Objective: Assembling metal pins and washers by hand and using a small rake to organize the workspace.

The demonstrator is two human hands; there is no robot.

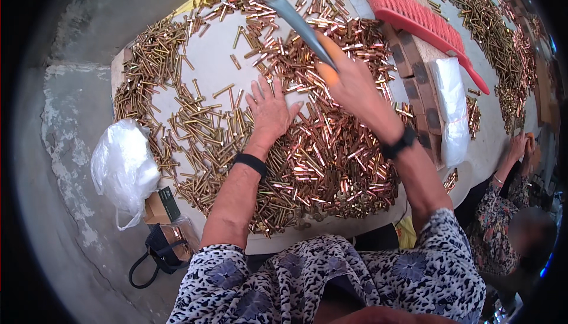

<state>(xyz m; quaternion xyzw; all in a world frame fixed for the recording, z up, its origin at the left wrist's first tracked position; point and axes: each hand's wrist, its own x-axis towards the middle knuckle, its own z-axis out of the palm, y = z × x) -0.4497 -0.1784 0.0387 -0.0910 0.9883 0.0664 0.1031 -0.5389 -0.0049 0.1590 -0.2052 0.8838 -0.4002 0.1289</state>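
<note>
My left hand (272, 110), fingers spread, lies palm down on the pale tabletop (213, 57) at the edge of a heap of gold-coloured bolts (331, 146). To its right and farther out, my right hand (358, 84) is closed around a long grey tool (299, 25). Orange shows on both sides of the tool at my fingers; whether it belongs to the grip or covers the fingers, I cannot tell. The tool points to the far left over the bolts. Its far end is blurred, so its kind stays unclear.
A red brush (414, 22) and a white plastic roll (451, 111) lie along a brick divider (417, 78) on the right. Beyond are more bolts (491, 34) and another person's hands (520, 146). Left stand a white plastic bag (125, 161), a small box (160, 207) and a dark handbag (160, 250).
</note>
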